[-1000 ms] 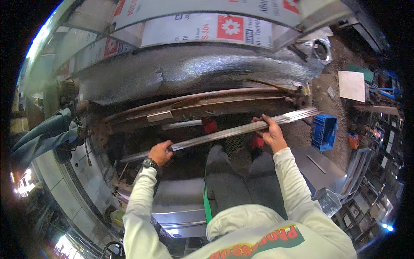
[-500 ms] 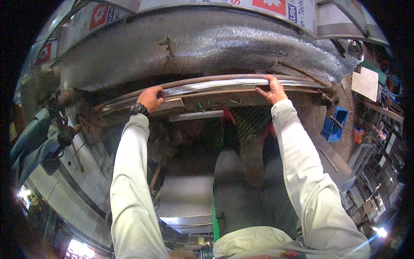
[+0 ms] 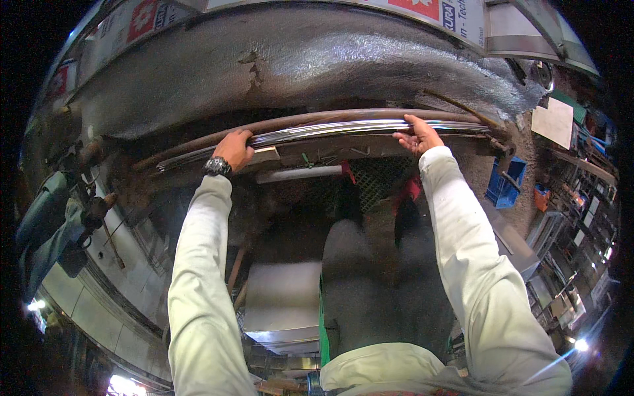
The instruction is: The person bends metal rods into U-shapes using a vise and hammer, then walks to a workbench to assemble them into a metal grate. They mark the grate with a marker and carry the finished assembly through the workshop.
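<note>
Cramped, dim workshop, viewed from above. Nearest, centre: the wearer's dark trousers (image 3: 363,277), knees side by side. Left of them, a smooth grey metal box (image 3: 282,294), its top bare and dull. Beyond the knees, a dark mesh grate (image 3: 383,181) lay low, with a pale strip (image 3: 300,174) to its left. Past that, a rusty brown pipe (image 3: 317,119) ran left to right, bowed by the lens. Farther still, a crinkled silvery sheet (image 3: 284,63) spread across nearly the whole width, torn left of centre; at the far edge, pale panels (image 3: 356,5) with red printed squares. Far left, the blue clothing (image 3: 46,204) of another person; limb unclear. Right, a pale board (image 3: 553,123) near the far side.

Containers: a blue crate (image 3: 502,191) stood right of the work, with a dark bar across its front; contents too dim to make out. An orange object (image 3: 541,197) sat just beyond its right side.

Hands well apart, both at the bundle of thin, shiny metal strips (image 3: 330,133), which lay along the near side of the pipe. Left hand (image 3: 234,150), dark watch (image 3: 218,165) at the wrist, was closed around the strips toward their left end. Right hand (image 3: 421,136) was partly open near the right end: one finger extended over the strips, the others loosely curled below; firmness of hold could not be told.
</note>
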